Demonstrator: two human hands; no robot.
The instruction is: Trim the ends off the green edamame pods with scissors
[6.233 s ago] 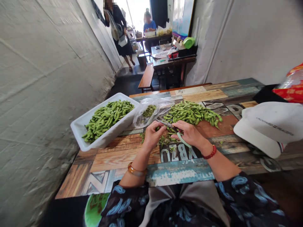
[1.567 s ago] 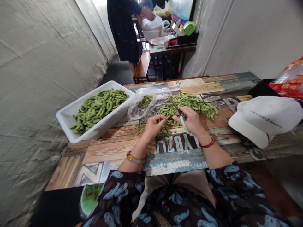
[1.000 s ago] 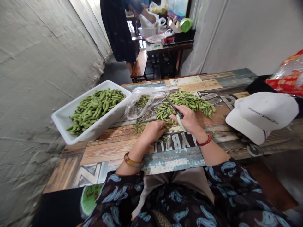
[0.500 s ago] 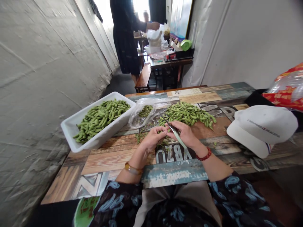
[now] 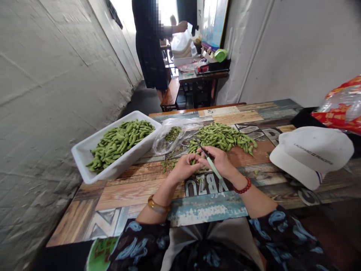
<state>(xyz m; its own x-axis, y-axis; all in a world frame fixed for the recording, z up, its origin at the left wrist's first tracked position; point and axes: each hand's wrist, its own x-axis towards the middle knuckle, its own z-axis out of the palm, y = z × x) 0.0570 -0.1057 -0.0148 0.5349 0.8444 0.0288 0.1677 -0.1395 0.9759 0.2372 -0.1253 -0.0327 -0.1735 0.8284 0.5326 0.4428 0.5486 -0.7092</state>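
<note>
While the right hand (image 5: 220, 159) is holding pale-green-handled metal scissors (image 5: 210, 162) mid-frame, the left hand (image 5: 184, 168) is pinching a green pod (image 5: 193, 162).

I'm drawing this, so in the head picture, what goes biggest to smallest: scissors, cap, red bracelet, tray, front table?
1. Front table
2. Tray and cap: too alike to rank
3. Scissors, partly hidden
4. Red bracelet
</note>
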